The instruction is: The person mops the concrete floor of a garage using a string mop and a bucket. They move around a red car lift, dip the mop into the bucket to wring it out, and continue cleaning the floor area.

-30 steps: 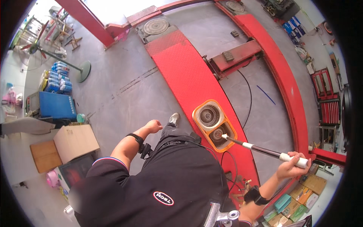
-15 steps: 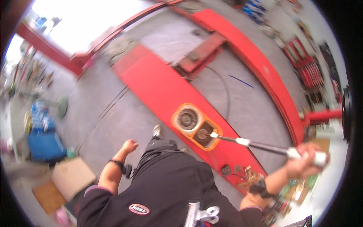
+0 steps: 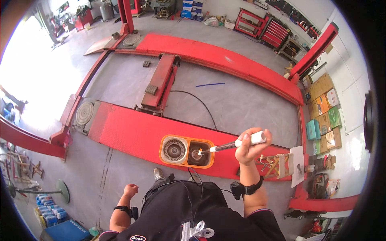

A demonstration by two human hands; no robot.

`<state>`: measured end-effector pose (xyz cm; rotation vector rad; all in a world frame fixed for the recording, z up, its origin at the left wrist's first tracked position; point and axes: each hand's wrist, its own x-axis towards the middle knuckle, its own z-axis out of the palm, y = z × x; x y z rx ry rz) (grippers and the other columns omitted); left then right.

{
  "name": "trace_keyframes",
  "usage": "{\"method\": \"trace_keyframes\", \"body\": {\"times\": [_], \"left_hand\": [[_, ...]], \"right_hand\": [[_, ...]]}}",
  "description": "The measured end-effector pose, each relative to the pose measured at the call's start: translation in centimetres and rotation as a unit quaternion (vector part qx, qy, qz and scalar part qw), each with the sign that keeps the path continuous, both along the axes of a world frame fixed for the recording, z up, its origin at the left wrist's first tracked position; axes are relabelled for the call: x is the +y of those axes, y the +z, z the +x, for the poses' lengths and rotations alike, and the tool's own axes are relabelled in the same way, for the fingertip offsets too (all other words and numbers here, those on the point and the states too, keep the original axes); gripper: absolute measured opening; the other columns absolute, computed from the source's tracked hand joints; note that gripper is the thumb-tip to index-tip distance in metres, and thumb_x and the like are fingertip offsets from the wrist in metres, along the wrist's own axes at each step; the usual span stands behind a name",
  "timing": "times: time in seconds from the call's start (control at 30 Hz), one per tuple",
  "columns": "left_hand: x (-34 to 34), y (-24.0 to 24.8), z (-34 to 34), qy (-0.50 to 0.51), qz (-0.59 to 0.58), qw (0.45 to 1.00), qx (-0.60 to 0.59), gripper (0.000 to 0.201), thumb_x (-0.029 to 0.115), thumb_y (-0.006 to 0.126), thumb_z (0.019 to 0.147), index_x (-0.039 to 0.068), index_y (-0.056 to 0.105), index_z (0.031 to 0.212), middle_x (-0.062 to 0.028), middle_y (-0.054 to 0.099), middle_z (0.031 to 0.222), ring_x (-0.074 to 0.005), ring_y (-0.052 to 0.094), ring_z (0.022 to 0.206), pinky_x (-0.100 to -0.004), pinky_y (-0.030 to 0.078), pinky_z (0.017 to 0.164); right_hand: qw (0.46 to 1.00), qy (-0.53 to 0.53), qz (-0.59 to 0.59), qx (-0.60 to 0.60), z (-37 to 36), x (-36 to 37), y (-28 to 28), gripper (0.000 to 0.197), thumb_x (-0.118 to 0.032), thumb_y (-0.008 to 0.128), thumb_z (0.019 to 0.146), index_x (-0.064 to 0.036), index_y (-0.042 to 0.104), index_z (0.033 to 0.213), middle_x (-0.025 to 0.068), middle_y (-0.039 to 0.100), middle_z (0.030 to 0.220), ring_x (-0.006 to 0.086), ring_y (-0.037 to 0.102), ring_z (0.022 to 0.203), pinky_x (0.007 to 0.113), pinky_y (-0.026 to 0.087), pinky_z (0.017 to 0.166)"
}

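My right hand [image 3: 246, 152] is closed around the white grip of a mop handle [image 3: 225, 147]. The pole slants from that grip down and left into an orange mop bucket [image 3: 188, 165]. Its lower end is inside the bucket's right compartment, where the mop head is too dark to make out. A round slotted wringer basket [image 3: 174, 150] fills the left compartment. At my left side, my left hand [image 3: 130, 190] hangs with its fingers loosely curled and nothing visible in them.
The bucket stands on the near red runway [image 3: 132, 127] of a car lift. Beyond it lie a crossbeam [image 3: 163, 80], a black cable [image 3: 197, 98] and the far runway [image 3: 225, 60]. A lift post [image 3: 315, 50] rises at far right. Stacked cartons [image 3: 321, 116] line the right wall.
The view has turned and grown sharper. My right hand has come inward, nearer the bucket, still gripping the mop handle. My left hand stays low at my side.
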<state>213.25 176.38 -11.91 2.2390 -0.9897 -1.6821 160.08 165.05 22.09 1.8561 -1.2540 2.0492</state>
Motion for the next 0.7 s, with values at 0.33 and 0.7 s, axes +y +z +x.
{"method": "trace_keyframes", "body": {"times": [0.33, 0.7], "left_hand": [[-1.8, 0.2, 0.1, -0.032, -0.01, 0.999, -0.024, 0.027, 0.021, 0.064, 0.079, -0.001, 0.068, 0.094, -0.0069, 0.068, 0.075, -0.0154, 0.066, 0.067, -0.0302, 0.053, 0.063], [-1.5, 0.9, -0.4, -0.11, 0.008, 0.99, -0.09, 0.032, 0.029, 0.062, 0.081, 0.003, 0.07, 0.098, -0.0089, 0.071, 0.078, -0.0179, 0.068, 0.073, -0.0331, 0.054, 0.072]], "right_hand": [[0.988, 0.105, -0.002, -0.111, 2.1, 3.8, 17.0, 0.06, -0.004, 0.059, 0.08, 0.0008, 0.032, 0.133, 0.0078, 0.053, 0.071, 0.0125, 0.048, 0.05, 0.026, 0.045, 0.045], [0.995, 0.06, 0.013, -0.082, 2.2, 1.7, 9.1, 0.049, -0.006, 0.054, 0.084, 0.001, 0.03, 0.127, 0.0084, 0.053, 0.075, 0.0114, 0.046, 0.049, 0.025, 0.041, 0.048]]}}
